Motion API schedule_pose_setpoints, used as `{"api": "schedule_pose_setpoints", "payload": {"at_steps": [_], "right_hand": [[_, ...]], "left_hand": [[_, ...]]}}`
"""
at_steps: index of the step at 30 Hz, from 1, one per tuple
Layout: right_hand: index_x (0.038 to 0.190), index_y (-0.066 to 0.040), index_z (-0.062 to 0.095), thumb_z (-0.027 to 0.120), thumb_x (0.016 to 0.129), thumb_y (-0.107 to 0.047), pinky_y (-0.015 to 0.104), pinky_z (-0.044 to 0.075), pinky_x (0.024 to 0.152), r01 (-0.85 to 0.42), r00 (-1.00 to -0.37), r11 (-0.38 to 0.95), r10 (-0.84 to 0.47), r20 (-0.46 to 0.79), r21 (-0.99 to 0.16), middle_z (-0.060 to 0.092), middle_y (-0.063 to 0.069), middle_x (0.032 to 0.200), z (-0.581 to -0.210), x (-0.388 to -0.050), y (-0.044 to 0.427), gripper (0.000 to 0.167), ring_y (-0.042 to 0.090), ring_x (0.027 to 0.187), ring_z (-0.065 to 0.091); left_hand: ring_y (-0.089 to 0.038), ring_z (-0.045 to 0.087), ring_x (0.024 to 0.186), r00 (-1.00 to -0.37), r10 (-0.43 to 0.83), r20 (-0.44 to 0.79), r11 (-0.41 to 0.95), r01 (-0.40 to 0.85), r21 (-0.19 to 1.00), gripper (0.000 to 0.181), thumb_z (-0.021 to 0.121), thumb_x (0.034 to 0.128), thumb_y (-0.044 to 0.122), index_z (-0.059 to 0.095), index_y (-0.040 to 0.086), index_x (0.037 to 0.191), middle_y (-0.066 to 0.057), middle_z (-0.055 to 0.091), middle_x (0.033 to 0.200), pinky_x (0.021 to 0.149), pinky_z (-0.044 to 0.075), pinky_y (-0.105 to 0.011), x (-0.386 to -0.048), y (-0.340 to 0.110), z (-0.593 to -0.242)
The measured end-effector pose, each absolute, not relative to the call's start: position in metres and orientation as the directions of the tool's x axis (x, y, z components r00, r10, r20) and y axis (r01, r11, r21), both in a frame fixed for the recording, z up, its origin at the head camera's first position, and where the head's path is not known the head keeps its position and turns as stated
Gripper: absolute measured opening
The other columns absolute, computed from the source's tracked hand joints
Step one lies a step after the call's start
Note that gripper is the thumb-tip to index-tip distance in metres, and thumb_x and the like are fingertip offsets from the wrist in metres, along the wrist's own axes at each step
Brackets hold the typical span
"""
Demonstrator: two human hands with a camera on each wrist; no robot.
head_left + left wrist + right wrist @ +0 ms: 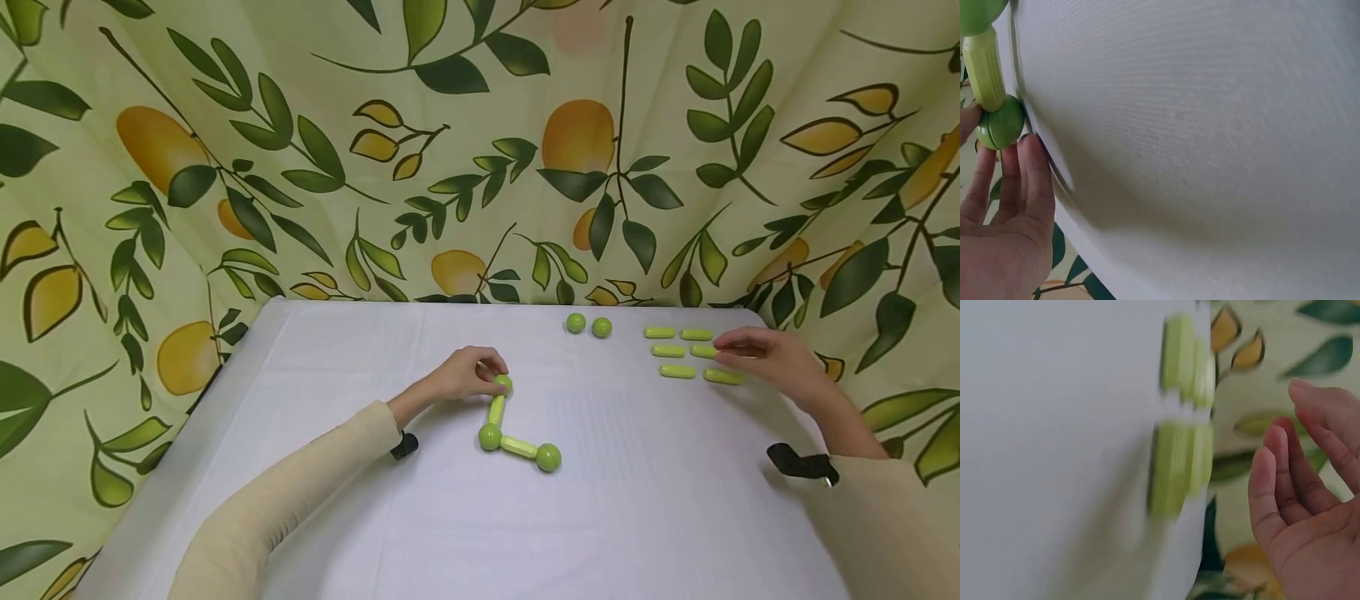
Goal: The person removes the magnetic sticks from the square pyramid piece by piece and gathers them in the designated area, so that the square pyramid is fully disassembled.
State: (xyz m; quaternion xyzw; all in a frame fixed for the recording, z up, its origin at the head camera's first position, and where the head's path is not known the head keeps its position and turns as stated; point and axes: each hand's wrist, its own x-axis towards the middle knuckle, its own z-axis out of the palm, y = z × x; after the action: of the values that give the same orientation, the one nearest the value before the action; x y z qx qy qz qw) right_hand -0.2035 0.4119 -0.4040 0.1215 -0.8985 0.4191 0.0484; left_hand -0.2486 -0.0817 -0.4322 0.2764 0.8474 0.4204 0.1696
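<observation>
My left hand grips a green ball between thumb and fingers at the upper end of a joined piece. From that ball a pale green stick runs to a second ball. Another stick joins this one to a third ball, so the piece bends at the middle. At the right, my right hand hovers by several loose sticks. In the right wrist view its fingers are loosely bent, apart from the sticks, and hold nothing.
Two loose green balls, one left of the other, lie near the far edge of the white-covered table. A leaf-and-fruit patterned curtain hangs behind and beside the table. Each wrist wears a black device.
</observation>
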Motion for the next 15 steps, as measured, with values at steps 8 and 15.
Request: {"api": "schedule_pose_setpoints", "payload": {"at_steps": [8, 15], "right_hand": [[0.116, 0.004, 0.070, 0.078, 0.092, -0.010, 0.016, 0.052, 0.078, -0.307, -0.939, 0.562, -0.310, 0.148, -0.768, 0.068, 0.019, 0.114, -0.405, -0.222, 0.349, 0.029, 0.009, 0.095, 0.066], [0.115, 0.010, 0.067, 0.077, 0.092, -0.007, 0.024, 0.055, 0.082, -0.307, -0.884, 0.401, -0.455, 0.103, -0.863, 0.065, 0.029, 0.114, -0.410, -0.234, 0.300, 0.030, 0.018, 0.097, 0.068]], "left_hand": [[-0.018, 0.066, 0.098, -0.768, 0.639, -0.048, 0.462, 0.333, 0.822, 0.024, 0.080, 0.0896, 0.008, 0.069, 0.002, 0.110, -0.005, 0.068, 0.109, 0.087, 0.053, -0.024, -0.247, -0.076, -0.432], [-0.017, 0.067, 0.097, -0.745, 0.666, -0.042, 0.447, 0.353, 0.822, 0.024, 0.080, 0.0897, 0.008, 0.070, 0.002, 0.111, -0.005, 0.069, 0.109, 0.086, 0.053, -0.024, -0.247, -0.071, -0.433]]}}
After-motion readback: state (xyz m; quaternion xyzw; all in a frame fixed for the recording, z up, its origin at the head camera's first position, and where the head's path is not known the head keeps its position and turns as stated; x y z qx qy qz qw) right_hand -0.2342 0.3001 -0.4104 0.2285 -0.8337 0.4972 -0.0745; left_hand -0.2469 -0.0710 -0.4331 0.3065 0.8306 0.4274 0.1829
